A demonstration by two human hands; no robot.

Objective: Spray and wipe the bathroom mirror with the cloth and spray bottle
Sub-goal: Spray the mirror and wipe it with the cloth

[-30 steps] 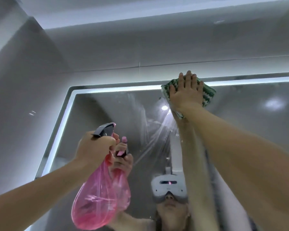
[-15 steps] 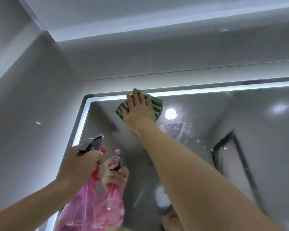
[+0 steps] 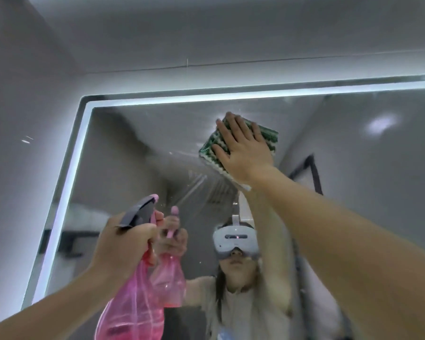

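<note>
The left hand grips the neck of the pink spray bottle, held low beside the lit left edge; farther up, the right hand, fingers flat, presses the green-and-white cloth against the bathroom mirror near its top edge; streaks run below the cloth.

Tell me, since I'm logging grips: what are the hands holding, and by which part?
Left hand grips the pink spray bottle by its neck. Right hand presses flat on the green cloth.
</note>
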